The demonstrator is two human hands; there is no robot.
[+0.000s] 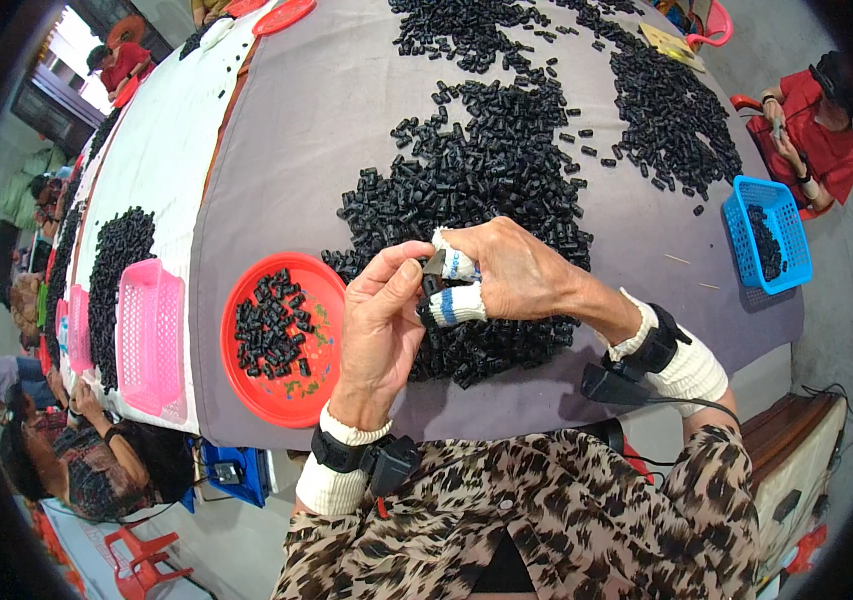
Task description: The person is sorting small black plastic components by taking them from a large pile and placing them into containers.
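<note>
Over the table's near middle, my left hand [376, 325] is closed, thumb and fingertips pinched on a small black cylindrical piece [432, 284] that is mostly hidden. Facing it, my right hand [521, 268] is closed round a small grey blade [434, 262], whose tip sticks out against the black piece. White wrapping with blue marks covers the thumb and a finger of that hand. Just beyond both hands spreads a large heap of similar black pieces [476, 170]. Left of my left hand, a red round tray [236, 375] holds more of them.
A grey cloth [286, 150] covers the table. Pink baskets [151, 335] stand at the left, a blue basket [768, 235] at the right edge. Another black heap [671, 120] lies far right. A person in red [816, 130] sits there; others work along the left.
</note>
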